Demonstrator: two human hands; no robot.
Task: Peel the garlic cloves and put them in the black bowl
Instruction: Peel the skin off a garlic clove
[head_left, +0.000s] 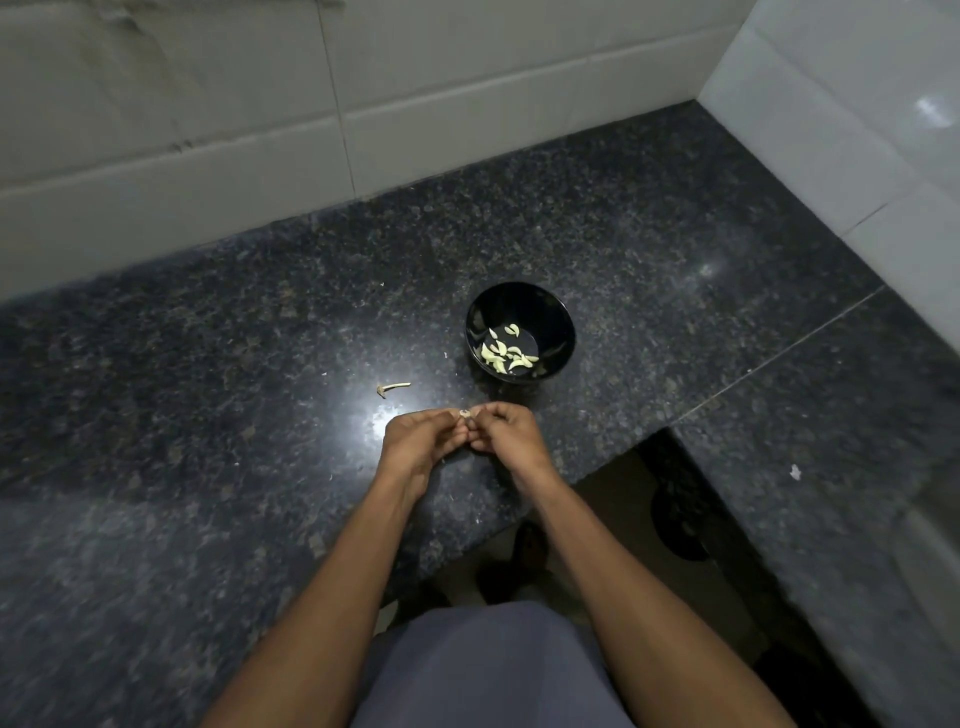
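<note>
A black bowl (521, 306) stands on the dark granite counter, holding several pale peeled garlic cloves (506, 352). Just in front of it my left hand (421, 435) and my right hand (506, 432) meet over the counter, fingers curled. Between their fingertips they pinch a small garlic clove (464, 414), of which only the tip shows. The rest of the clove is hidden by my fingers.
A dry garlic stem (393, 387) lies on the granite counter (260, 338) left of the bowl, with small skin scraps (447, 355) nearby. White tiled walls rise behind and to the right. The counter edge steps inward by my right forearm, with floor below.
</note>
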